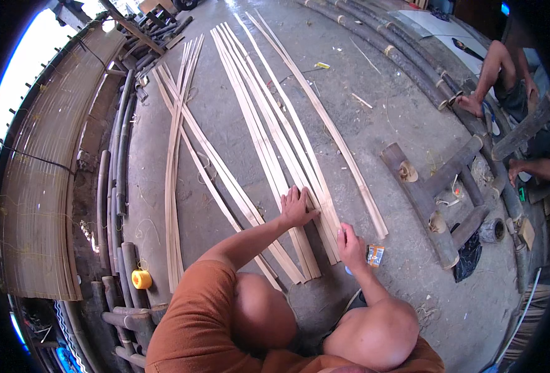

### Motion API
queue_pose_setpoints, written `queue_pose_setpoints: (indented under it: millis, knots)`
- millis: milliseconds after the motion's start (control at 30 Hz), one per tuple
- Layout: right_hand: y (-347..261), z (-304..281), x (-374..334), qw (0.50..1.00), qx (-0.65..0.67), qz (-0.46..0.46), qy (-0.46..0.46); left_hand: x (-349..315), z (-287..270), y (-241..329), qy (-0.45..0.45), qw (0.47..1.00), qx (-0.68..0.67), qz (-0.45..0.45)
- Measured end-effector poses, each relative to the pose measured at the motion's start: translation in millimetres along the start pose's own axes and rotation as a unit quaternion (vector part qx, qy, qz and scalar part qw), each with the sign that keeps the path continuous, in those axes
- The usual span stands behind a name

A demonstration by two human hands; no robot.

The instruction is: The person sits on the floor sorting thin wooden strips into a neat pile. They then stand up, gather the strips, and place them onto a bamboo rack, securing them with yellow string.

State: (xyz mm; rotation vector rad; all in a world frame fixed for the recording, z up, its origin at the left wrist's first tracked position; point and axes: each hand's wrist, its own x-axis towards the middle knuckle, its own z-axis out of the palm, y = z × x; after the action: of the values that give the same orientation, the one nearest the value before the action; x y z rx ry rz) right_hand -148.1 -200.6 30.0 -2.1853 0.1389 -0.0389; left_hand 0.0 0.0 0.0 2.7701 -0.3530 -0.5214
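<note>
1. Head view: a squatting person works over bamboo strips (287,155) laid flat on a concrete floor (380,124); the landmark below is the middle bundle of strips, the one under the hands.
2. Left hand (296,208) lies palm down on the near part of that bundle; fingers (293,194) spread and flat on the strips, pressing, not pinching.
3. Right hand (351,242) sits just right of the bundle's near end, at the near end of the outer strip; fingers curled together; whether they pinch a strip tip I cannot tell.
4. Governing relation: the bundle's long axis runs away from the person, leaning left toward the far end; the near ends lie at or just below the fingers, so the strips extend forward from both hands; the left hand is the one on the bundle itself, the right at its edge.
5. Left of the bundle: a second set of strips (178,161), crossing one another, well apart from either hand; farther left, a yellow spool (142,279).
6. Right of the bundle: a small orange packet (375,255) touching or just beside the right hand; beyond it, short bamboo logs (419,199); another person's leg (486,78) at the far right.
7. Obscured: the person's knees cover the floor nearest the body; the strips' far ends bend with the lens; right fingertips hidden by the hand's back.
</note>
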Motion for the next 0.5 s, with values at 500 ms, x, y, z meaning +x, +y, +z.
queue_pose_setpoints:
  millis: [500]
  knots:
    - [5,30,-4,0.998,0.041,-0.004,-0.042,3,-5,-4,-0.041,0.999,0.003,-0.006]
